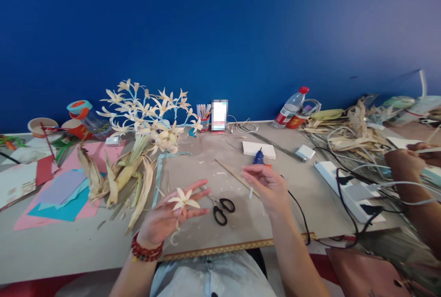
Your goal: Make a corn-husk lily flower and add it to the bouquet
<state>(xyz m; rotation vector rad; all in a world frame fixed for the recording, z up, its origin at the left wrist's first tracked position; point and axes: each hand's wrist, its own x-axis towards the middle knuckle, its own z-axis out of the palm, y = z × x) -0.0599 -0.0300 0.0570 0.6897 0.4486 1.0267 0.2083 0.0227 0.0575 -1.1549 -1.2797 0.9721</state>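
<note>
On my left hand (168,221), palm up with spread fingers, a cream corn-husk flower (184,199) rests between the fingers, its petals facing up. My right hand (267,184) hovers over the table, fingers loosely bent and apart from the flower, with nothing visible in it. Black-handled scissors (220,211) lie between the hands, their blades partly behind my left fingers. A thin wooden stick (231,174) runs toward my right hand. Just beyond that hand is a blue glue gun (258,155), partly hidden by it. A branching bunch of similar husk flowers (165,106) stands at the back left.
Corn husks (122,180) and coloured paper (65,189) cover the left side. A phone (219,115) stands against the wall, near a tilted bottle (290,109). A power strip (332,175) with cables lies at right, beside another person's hand (406,161).
</note>
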